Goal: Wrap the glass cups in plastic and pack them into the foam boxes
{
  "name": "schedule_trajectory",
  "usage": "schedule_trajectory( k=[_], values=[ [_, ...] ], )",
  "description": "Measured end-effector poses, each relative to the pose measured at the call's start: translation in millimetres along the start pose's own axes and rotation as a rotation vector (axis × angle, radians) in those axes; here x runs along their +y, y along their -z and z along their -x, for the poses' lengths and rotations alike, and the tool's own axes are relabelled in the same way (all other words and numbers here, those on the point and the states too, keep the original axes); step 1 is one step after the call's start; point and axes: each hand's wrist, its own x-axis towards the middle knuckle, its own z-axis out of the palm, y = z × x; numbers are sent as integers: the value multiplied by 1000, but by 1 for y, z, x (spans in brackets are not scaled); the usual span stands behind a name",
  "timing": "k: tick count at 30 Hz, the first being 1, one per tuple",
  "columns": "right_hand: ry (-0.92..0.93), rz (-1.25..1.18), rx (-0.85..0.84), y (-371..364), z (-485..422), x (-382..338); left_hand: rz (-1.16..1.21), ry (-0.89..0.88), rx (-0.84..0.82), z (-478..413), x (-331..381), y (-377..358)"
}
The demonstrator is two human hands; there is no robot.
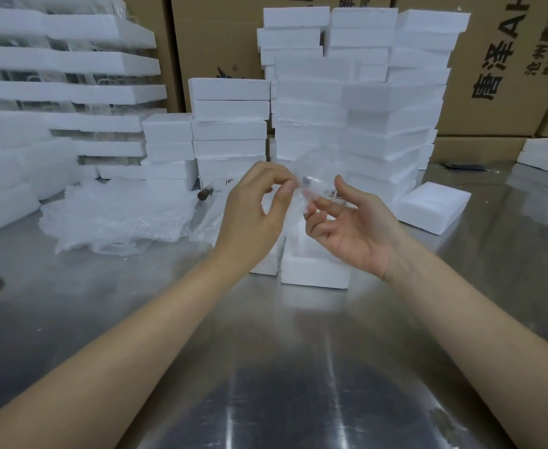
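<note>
Both hands are raised over the open white foam box (315, 270), which sits on the grey steel table (266, 351).

- The left hand (253, 205) has thumb and forefinger pressed together on one edge of a clear, thin, crinkled plastic bag (305, 176).
- The right hand (353, 228) is palm-up. Its fingers (318, 204) curl onto the opposite edge, and the thumb stands free.
- The plastic bag hangs in the air above the box, between the two hands and clear of the table.
- I see no cup in the bag. A clear glass cup with a dark print (222, 185) stands behind the box, to its left and just past the left hand. It is faint.
- A loose heap of clear plastic film (117, 215) lies left of the box. Stacks of closed white foam boxes (357, 124) stand behind it.

Risks, as I judge them:
- The film layers may cling together, so the mouth won't part and the fingers slide.
- Pulling harder could tear the thin film or jerk it out of the left-hand pinch.
- The left hand is working close to the standing cup, so a sudden slip could knock it onto the steel.

Orientation:
- The bag's long axis runs roughly up and down, with the top leaning away toward the stacks behind the box and the lower part trailing toward the box.
- I can't tell which end is the opening.
</note>
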Motion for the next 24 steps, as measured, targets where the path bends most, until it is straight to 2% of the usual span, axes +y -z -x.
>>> schedule_trajectory(
  k=[4,6,9,12,17,19,22,24],
  values=[
    [-9,111,-21,1,-1,7,32,-41,25,2,9,-3],
    [28,171,-13,-1,-1,12,9,-64,-19,3,10,-4],
    [109,153,35,-3,-4,17,-131,-46,-140,8,7,-9],
    [80,189,56,-2,-4,15,-219,-38,-146,9,1,-8],
    [37,293,5,-6,-1,17,-251,-291,-13,2,0,-3],
    [76,304,-21,-8,-2,22,-176,-391,-44,5,6,-9],
    [105,146,-108,-5,2,25,-61,-526,-131,15,14,-24],
    [130,80,-125,0,6,23,21,-534,-185,21,19,-31]
  ],
)
